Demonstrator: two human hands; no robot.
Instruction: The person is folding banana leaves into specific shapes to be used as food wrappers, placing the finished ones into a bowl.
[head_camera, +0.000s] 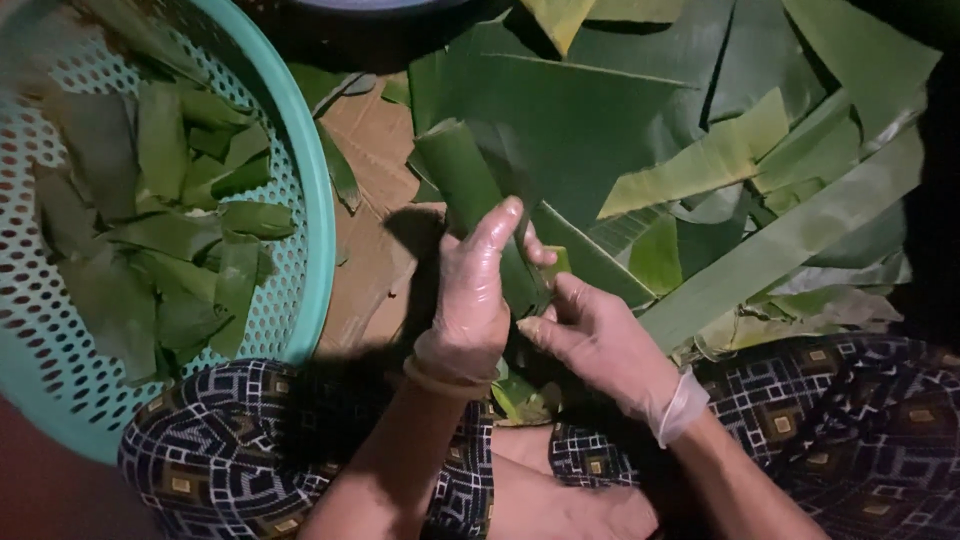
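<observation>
Banana-leaf strip (470, 190), dark green and folded lengthwise, is gripped in the left hand (472, 300), fingers wrapped over it. Its lower end is pinched by the right hand (590, 340), just beside the left. Both hands are covered by thin clear gloves. Loose leaf pieces (720, 160) are piled beyond the right hand; a teal perforated basket (300, 180) of cut leaf pieces (170, 230) is seen off the left. Judged best: fold edges kept aligned, pressure even, so tearing along the grain is avoided.
</observation>
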